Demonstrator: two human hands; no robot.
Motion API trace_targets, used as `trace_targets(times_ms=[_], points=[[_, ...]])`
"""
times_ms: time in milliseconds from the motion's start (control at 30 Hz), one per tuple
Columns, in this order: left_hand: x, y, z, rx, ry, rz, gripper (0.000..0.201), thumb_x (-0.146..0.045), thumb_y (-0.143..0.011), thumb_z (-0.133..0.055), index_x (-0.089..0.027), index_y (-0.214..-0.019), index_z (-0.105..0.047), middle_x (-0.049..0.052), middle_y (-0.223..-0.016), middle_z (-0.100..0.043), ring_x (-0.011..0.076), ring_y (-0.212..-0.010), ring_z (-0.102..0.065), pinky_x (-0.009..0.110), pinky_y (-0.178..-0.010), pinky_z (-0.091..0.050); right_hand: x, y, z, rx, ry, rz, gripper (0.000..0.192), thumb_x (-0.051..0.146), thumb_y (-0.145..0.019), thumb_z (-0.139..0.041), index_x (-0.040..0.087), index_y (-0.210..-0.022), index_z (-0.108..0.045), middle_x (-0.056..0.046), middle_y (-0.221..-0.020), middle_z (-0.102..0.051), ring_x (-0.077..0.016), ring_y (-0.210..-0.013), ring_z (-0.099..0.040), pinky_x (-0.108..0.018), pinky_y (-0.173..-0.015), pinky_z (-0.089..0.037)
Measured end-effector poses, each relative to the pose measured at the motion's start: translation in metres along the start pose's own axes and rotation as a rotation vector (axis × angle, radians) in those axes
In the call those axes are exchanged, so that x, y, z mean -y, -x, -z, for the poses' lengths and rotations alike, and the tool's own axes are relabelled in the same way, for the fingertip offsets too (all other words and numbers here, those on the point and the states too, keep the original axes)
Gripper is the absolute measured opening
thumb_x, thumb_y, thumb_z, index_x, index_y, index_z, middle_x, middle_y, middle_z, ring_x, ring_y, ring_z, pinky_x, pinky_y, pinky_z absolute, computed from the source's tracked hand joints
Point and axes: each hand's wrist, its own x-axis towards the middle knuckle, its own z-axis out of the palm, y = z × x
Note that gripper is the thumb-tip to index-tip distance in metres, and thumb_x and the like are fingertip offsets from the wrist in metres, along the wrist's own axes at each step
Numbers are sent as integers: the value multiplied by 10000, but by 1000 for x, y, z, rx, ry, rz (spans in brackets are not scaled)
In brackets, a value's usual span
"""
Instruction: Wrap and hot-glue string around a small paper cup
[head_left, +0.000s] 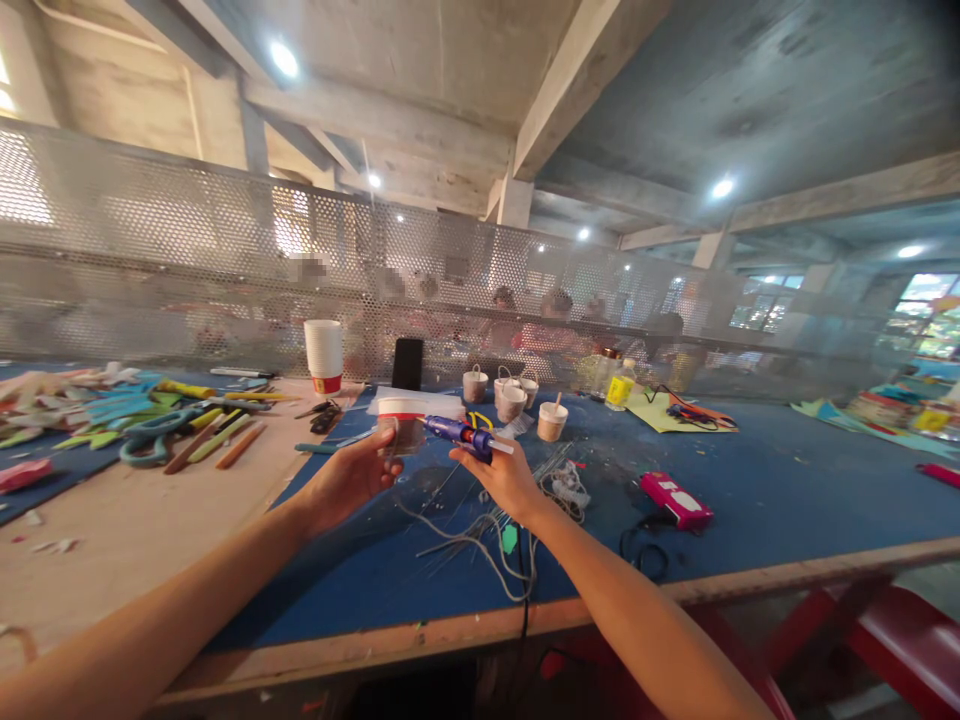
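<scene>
In front of me my left hand (360, 470) grips a paper cup (403, 432) with a red band at its top and grey-brown cord around its lower part. My right hand (504, 475) is wrapped round a blue glue gun (459, 432), a pale glue stick poking from its back end. The gun's nozzle points left and is at the cup's side; whether it touches I cannot tell. Grey cord (514, 590) lies loosely on the blue tabletop below my hands, among thin clear strands.
Several cord-wrapped small cups (511, 403) stand behind the hands, near a phone (407, 363) and a stack of paper cups (323, 352). Scissors (154, 437) and craft sticks lie left. A pink box (676, 501) sits right. Perforated metal screens (450, 290) close off the back.
</scene>
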Motion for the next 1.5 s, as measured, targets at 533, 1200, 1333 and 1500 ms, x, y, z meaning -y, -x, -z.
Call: trace_targets(times_ms=[533,1200,1333,1500], points=[[3,1,-8,-56,-108,-32,172,-216,-832,-751,-170,-995,-722,29,-822,-709,127,-594,-621,220,-531,-501,1,1,-2,2,1,75,372,548,-937,-601,185,-914,-678,-50,-787,-706,-186,-696,-653,-284,-669,-491],[0,4,-11,-54,-58,17,171,-202,-867,-710,-151,-1030,-707,33,-793,-715,134,-589,-648,219,-532,-526,2,0,-2,18,-3,30,322,512,-929,-629,200,-967,-701,-64,-889,-748,-218,-784,-684,-310,-748,-517],[-1,4,-10,-53,-35,10,165,-160,-868,-684,-157,-1032,-705,49,-833,-738,149,-606,-668,232,-538,-537,3,0,0,22,-6,-27,297,481,-914,-658,207,-1007,-723,-66,-900,-766,-229,-815,-694,-309,-752,-527],[-1,2,-6,-18,-33,-4,166,-187,-887,-668,-143,-1039,-717,86,-904,-761,153,-605,-667,234,-519,-528,3,0,2,16,-20,-32,304,481,-915,-657,196,-996,-729,-57,-835,-756,-215,-769,-692,-305,-731,-529]])
